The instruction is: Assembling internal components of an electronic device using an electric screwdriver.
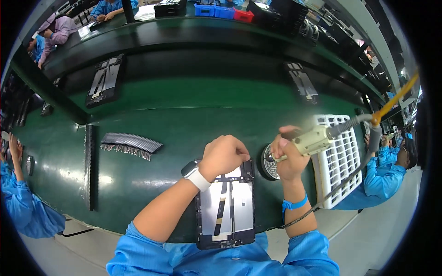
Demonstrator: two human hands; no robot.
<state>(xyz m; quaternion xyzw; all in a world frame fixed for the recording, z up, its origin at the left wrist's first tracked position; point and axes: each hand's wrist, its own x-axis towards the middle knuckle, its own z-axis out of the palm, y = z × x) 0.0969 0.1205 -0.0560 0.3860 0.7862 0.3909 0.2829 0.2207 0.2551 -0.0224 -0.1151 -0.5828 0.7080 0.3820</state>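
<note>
An opened tablet, its silver battery plates and dark frame showing, lies upright before me at the table's near edge. Over its top end rests my left hand, fingers curled in; anything between the fingertips is hidden. My right hand is wrapped round a cream electric screwdriver, held tilted with its bit end pointing left. That end is over a round dish of small screws, just right of the tablet; whether the bit touches a screw I cannot tell.
A white gridded tray stands at right, with the screwdriver's cable hanging past it. Black ribbed strips and a long dark bar lie at left. More tablets are on the line beyond; co-workers sit on both sides.
</note>
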